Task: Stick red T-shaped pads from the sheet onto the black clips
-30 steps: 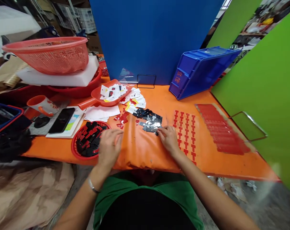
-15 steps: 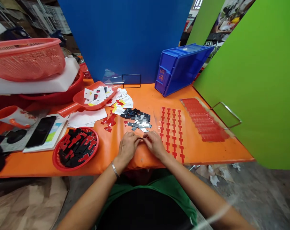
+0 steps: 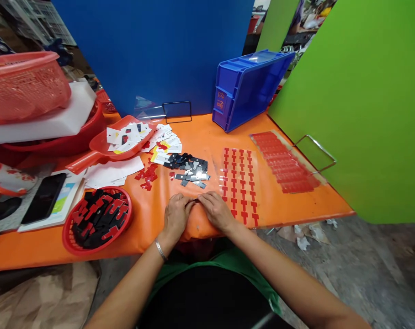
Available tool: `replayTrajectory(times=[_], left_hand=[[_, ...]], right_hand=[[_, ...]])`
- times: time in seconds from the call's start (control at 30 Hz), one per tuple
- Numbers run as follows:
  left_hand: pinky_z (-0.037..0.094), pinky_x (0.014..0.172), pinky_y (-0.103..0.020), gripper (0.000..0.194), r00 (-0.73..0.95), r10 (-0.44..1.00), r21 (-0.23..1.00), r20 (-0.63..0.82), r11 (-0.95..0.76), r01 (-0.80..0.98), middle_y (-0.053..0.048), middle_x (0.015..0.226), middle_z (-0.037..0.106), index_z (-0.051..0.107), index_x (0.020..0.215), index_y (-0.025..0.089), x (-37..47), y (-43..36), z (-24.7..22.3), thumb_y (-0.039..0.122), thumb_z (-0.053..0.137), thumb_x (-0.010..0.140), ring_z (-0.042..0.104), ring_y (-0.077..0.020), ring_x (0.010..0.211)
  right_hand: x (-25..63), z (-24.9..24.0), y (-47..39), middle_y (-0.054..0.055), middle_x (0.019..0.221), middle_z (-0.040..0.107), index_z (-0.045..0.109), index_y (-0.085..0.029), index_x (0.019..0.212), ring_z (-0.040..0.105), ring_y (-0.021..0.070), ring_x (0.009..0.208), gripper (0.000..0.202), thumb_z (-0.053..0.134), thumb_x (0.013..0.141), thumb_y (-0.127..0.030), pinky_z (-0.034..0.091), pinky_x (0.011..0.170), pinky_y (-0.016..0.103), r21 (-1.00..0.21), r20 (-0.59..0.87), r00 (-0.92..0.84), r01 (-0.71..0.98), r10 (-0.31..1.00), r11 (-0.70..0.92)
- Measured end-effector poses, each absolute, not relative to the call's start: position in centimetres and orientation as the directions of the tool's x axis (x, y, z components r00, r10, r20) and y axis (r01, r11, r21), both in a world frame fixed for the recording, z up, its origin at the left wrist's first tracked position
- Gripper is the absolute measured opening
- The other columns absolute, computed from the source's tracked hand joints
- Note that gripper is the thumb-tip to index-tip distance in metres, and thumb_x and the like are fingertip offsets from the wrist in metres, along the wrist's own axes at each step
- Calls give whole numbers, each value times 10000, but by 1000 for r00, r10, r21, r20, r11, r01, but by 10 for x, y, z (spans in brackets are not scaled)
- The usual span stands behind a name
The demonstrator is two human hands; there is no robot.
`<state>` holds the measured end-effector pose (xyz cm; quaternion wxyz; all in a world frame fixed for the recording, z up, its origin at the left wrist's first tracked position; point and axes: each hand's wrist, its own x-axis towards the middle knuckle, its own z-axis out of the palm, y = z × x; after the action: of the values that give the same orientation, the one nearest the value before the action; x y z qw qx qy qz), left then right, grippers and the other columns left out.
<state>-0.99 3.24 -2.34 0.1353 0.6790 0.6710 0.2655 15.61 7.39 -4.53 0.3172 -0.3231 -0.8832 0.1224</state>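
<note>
An orange surface (image 3: 200, 137) runs back to a tall blue board (image 3: 152, 55), and a green panel (image 3: 361, 114) closes off the right side. A blue crate (image 3: 223, 107) rests on its side at the back. Over on the left I see a mug (image 3: 13, 182), a phone (image 3: 45, 196) and a red scoop (image 3: 82, 163) heaped with paper cards (image 3: 128, 139). Rows of red tabs (image 3: 244, 204) lie to the right of the hands, with a red sheet (image 3: 284, 162) farther out.

Close to the near edge, the left hand (image 3: 176, 214) and right hand (image 3: 217, 211) nearly meet, both pinching a small dark piece (image 3: 195, 200) between their fingertips, which mostly hide it. Just beyond it lies a pile of black plates (image 3: 201, 165); a red basket (image 3: 93, 251) of black pieces with red tabs sits left of the left hand.
</note>
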Motion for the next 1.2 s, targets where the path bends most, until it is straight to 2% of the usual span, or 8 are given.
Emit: replayTrajectory(times=[0.2, 0.33, 0.43, 0.53, 0.63, 0.97, 1.1, 1.2], left_hand=[[470, 730, -319, 210, -52, 981, 545, 185, -58, 836, -66, 803, 619, 709, 900, 190, -9, 34, -22, 293, 529, 875, 588, -206, 800], [478, 744, -317, 186, -143, 985, 726, 98, 27, 687, -61, 846, 661, 690, 864, 185, -10, 36, -15, 313, 556, 843, 618, -200, 807], [498, 741, -305, 214, -225, 973, 914, -52, 137, 382, -51, 839, 689, 636, 875, 174, -3, 37, -11, 372, 574, 821, 647, -191, 795], [534, 682, -302, 278, -164, 954, 968, -251, 251, -21, -59, 781, 695, 561, 871, 152, 16, 41, -9, 409, 618, 784, 665, -175, 712], [555, 624, -298, 304, -51, 925, 906, -377, 356, -231, -73, 745, 697, 527, 852, 138, 43, 47, -7, 375, 683, 744, 663, -156, 632], [572, 623, -286, 45, 37, 906, 860, -421, 412, -302, -55, 715, 671, 528, 827, 108, 90, 74, -21, 74, 556, 839, 648, -112, 564], [565, 616, -262, 58, 37, 895, 841, -445, 431, -328, -80, 764, 680, 524, 824, 99, 90, 76, -22, 50, 530, 854, 653, -105, 567], [563, 611, -251, 54, 39, 888, 829, -458, 443, -342, -86, 775, 682, 531, 841, 91, 90, 76, -19, 44, 517, 863, 656, -104, 576]], right_hand=[[156, -42, 71, 128, 1097, 655, 591, -180, 1178, 542, 252, 1005, 311, 406, 930, -155, 472, 863, 438, -448, 434, -589, 516, 682, 730], [183, -25, 79, 110, 1084, 640, 579, -198, 1131, 576, 222, 964, 268, 480, 882, -192, 487, 829, 381, -677, 416, -350, 497, 839, 543], [219, -13, 89, 49, 805, 635, 609, -198, 823, 580, 183, 733, 96, 514, 830, -211, 477, 678, 311, -780, 254, -159, 550, 954, 299], [246, -10, 93, 19, 694, 597, 572, -199, 672, 558, 171, 670, 109, 528, 769, -174, 441, 648, 291, -749, 145, -166, 626, 975, 218], [252, -13, 91, 27, 715, 584, 576, -194, 652, 557, 175, 684, 112, 541, 740, -135, 428, 663, 289, -688, 84, -213, 694, 974, 211], [241, -12, 93, 35, 741, 547, 550, -181, 670, 514, 169, 700, 139, 565, 727, -55, 390, 632, 267, -505, 7, -259, 833, 966, 227], [241, -22, 83, 76, 850, 566, 609, -176, 804, 528, 205, 798, 71, 575, 785, -117, 429, 713, 309, -484, 126, -234, 834, 964, 266], [239, -29, 77, 86, 824, 570, 615, -186, 749, 516, 227, 830, 112, 544, 827, -147, 438, 762, 341, -472, 211, -248, 821, 946, 320]])
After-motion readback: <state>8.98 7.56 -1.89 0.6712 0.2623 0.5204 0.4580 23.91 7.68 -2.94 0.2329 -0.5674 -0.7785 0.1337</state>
